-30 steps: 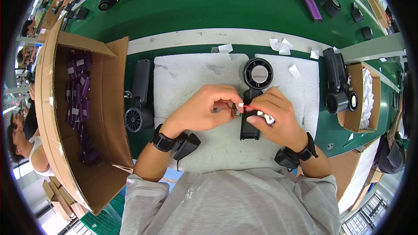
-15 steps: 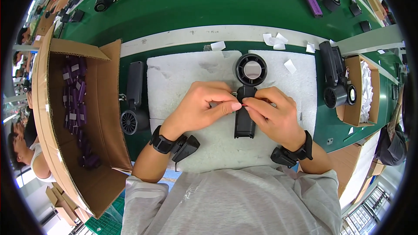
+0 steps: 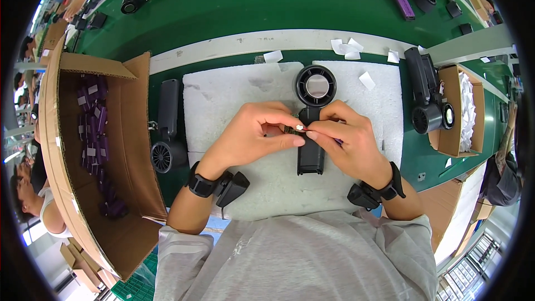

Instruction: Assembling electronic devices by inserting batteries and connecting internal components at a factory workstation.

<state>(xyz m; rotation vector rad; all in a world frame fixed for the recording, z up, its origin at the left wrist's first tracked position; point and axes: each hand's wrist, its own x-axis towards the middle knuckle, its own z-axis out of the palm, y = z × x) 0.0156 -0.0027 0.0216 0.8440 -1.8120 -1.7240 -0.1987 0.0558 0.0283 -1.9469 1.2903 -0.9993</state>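
Note:
A black handheld fan (image 3: 310, 159) lies on the white foam pad (image 3: 239, 81), its round head pointing away from me. Over its handle my left hand (image 3: 239, 134) pinches a small circuit board (image 3: 289, 130). At the board's right end sits a white connector (image 3: 300, 127). My right hand (image 3: 355, 139) is closed in a pinch against that connector, on a thin red wire (image 3: 306, 129). Something purple shows partly between the right fingers; most of it is hidden. Both hands nearly meet at the connector.
An open carton (image 3: 131, 178) with several purple battery packs (image 3: 96, 128) stands left. Black fans lie beside the pad, one left (image 3: 168, 111) and others right (image 3: 426, 97). A small box (image 3: 479, 117) holds white pieces. Paper slips (image 3: 346, 48) lie along the white rail.
My fingers have shifted, so the white connector and the circuit board now show between them. The whole view has moved slightly; the fan still lies on the pad.

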